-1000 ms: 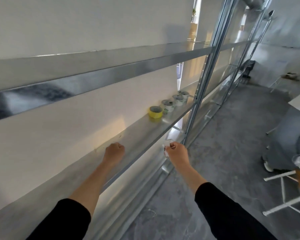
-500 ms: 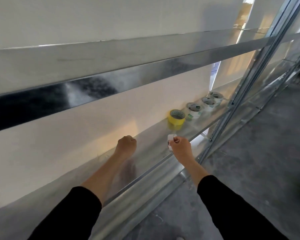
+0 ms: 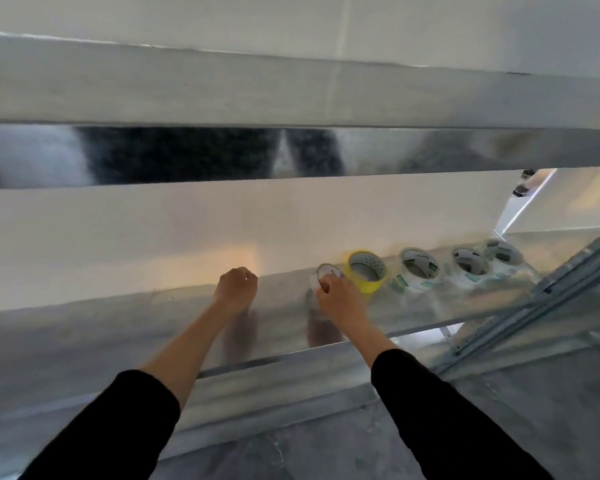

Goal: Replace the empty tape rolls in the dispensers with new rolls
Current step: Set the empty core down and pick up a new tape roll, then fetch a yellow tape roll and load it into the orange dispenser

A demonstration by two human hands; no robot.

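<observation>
My right hand [image 3: 338,297] grips a small white tape core [image 3: 326,273] over the metal shelf [image 3: 430,308], just left of a yellow tape roll [image 3: 367,271]. Three clear tape rolls stand in a row to its right: the first [image 3: 419,275], the second [image 3: 470,266] and the third [image 3: 502,254]. My left hand [image 3: 237,287] is a closed fist resting on the shelf, holding nothing that I can see. No dispenser is in view.
An upper metal shelf [image 3: 291,98] runs across the view above my hands, its shiny front edge mirroring dark shapes. A metal upright [image 3: 565,289] slants at the right. Below lies a lower rail and a grey concrete floor [image 3: 326,452].
The view has swung left and closer to the shelf. My right hand has carried the small core up over the shelf, next to the yellow roll. My left fist stays on the shelf.
</observation>
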